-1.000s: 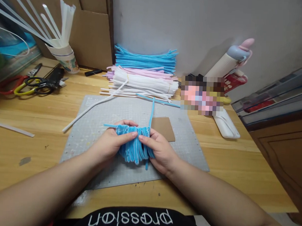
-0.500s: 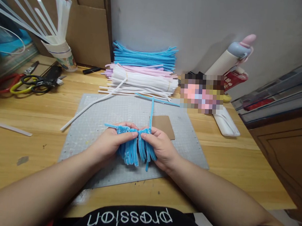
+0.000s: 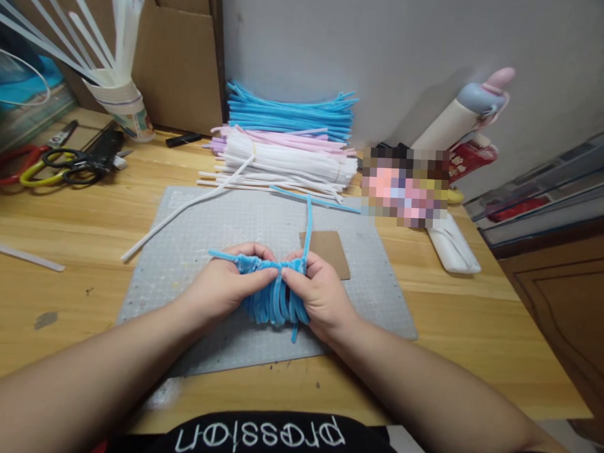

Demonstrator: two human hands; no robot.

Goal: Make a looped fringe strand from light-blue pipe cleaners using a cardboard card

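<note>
At the centre of the frame, the left hand (image 3: 227, 281) and right hand (image 3: 326, 291) pinch a looped bundle of blue pipe cleaners (image 3: 271, 306) from either side, thumbs nearly meeting. It is over a grey mat (image 3: 379, 290) on the wooden counter (image 3: 467, 334). One loose end points left, another up, past a cardboard piece (image 3: 331, 251). Pipe cleaner stacks (image 3: 288, 152) lie upper centre; scissors (image 3: 62, 166) lie at the left.

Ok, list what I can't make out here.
In the head view:
Some fingers of the left hand and right hand: behind the blue bundle.
Pinkish item: blurred by pixelation.
White sticks in the cup: some ends cut off by the left edge.
Print on the cutting mat: too small.
</note>
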